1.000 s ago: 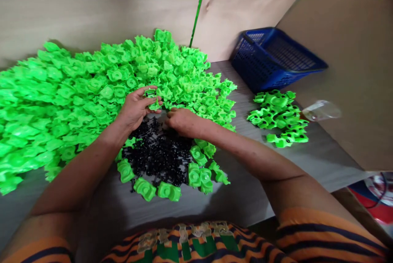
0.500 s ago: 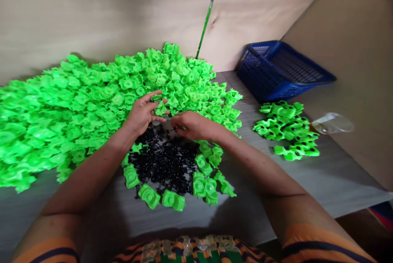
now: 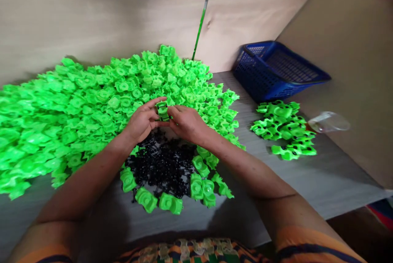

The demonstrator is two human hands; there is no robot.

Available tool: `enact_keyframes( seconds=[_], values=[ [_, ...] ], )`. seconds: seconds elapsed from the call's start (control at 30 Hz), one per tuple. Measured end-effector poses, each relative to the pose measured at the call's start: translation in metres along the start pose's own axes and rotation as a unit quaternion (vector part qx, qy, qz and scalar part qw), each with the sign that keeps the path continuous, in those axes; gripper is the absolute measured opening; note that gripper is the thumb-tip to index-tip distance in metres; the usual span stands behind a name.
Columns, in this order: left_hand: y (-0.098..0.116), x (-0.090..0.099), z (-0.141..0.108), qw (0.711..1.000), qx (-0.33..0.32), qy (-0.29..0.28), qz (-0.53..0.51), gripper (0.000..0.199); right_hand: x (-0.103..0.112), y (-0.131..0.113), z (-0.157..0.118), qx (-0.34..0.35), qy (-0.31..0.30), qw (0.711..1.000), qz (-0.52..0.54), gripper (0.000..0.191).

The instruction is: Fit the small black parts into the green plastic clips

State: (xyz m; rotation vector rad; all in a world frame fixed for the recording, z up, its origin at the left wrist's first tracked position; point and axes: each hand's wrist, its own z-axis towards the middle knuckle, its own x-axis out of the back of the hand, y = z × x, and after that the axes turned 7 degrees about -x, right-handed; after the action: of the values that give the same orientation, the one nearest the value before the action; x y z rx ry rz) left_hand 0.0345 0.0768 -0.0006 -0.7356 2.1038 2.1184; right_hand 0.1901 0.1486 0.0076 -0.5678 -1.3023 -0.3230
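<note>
My left hand [image 3: 143, 122] grips a small green plastic toy car body [image 3: 162, 108], its hollow underside turned up. One black wheel axle lies across the body's far end, and a second black wheel axle [image 3: 166, 119] is at its near end. The fingers of my right hand [image 3: 188, 124] are closed at that near end, pressed against the axle and the body; they partly hide it. Just below both hands spreads a heap of black wheel axles [image 3: 166, 165]. Several loose green car bodies [image 3: 170, 203] lie around that heap.
A large pile of green car bodies [image 3: 92, 103] covers the left and back against the wooden wall. To the right are a cluster of green bodies with black wheels [image 3: 282, 122], a blue plastic basket [image 3: 260, 79] and a clear plastic cup [image 3: 330, 122] on its side.
My right hand has brought a black wheel axle up to the green car body in my left hand. Both hands now meet at the body. The view has shifted slightly.
</note>
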Motion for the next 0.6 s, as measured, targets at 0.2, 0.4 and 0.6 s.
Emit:
enact_keyframes(
  seconds=[0.2,0.4,0.6],
  values=[
    [-0.0005,0.0019,-0.0019,0.998,-0.011,-0.058,0.036,0.082,0.0027,-0.0069,-0.0004,-0.028,-0.024,0.998,-0.043,0.026],
    [-0.0040,0.0026,-0.0022,0.994,-0.044,-0.051,0.090,0.079,0.0034,-0.0086,-0.0023,-0.037,-0.017,0.998,-0.043,0.023],
    [-0.0058,0.0027,-0.0015,0.993,-0.034,-0.040,0.104,0.082,-0.0045,-0.0032,-0.0039,-0.030,0.022,0.999,-0.007,0.018]
  ],
)
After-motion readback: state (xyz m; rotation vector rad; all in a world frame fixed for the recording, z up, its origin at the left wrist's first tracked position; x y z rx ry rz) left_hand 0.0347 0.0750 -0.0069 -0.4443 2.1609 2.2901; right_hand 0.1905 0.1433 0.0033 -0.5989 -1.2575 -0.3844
